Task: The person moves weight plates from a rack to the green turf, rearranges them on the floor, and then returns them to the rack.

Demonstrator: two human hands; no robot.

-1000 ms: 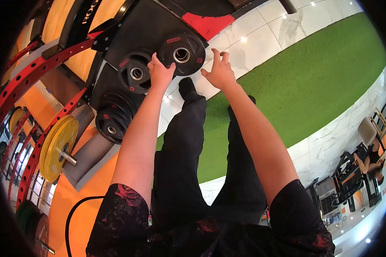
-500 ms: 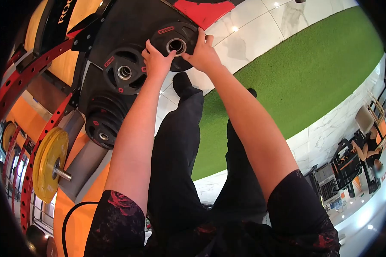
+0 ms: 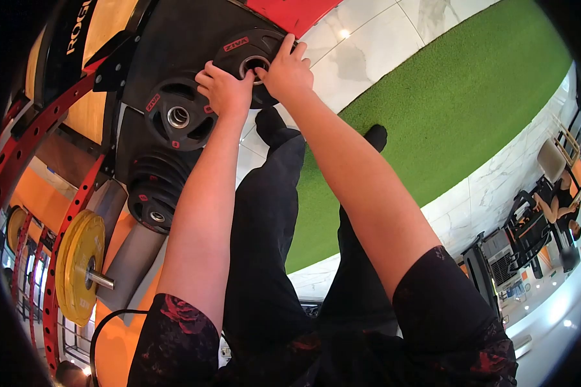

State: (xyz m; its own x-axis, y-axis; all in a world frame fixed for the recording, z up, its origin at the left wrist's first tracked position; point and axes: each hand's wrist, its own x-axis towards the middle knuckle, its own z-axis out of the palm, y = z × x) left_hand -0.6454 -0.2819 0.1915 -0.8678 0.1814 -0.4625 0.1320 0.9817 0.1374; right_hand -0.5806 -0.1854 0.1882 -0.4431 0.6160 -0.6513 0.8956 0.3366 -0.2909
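A black weight plate (image 3: 233,57) with a red ZIVA label and a metal-rimmed centre hole is between my hands. My left hand (image 3: 228,91) grips its near left side, the thumb reaching to the hole and the fingers curled at the edge. On the right side, my right hand (image 3: 289,72) holds the same plate, its thumb also at the hole and its fingers over the rim. Part of the plate is hidden behind both hands. Just left of my left hand lies another black ZIVA plate (image 3: 163,126) with a metal centre ring.
Several smaller black plates (image 3: 150,205) are stacked closer to me on the left. Yellow plates (image 3: 77,267) hang on a bar by the red rack upright (image 3: 53,277). Green turf (image 3: 426,122) runs along the right, and a person (image 3: 565,206) sits far right.
Both hands and the plate appear slightly further left in view, as does much of the scene. My right hand has come closer to my left, and both thumbs now reach further into the hole.
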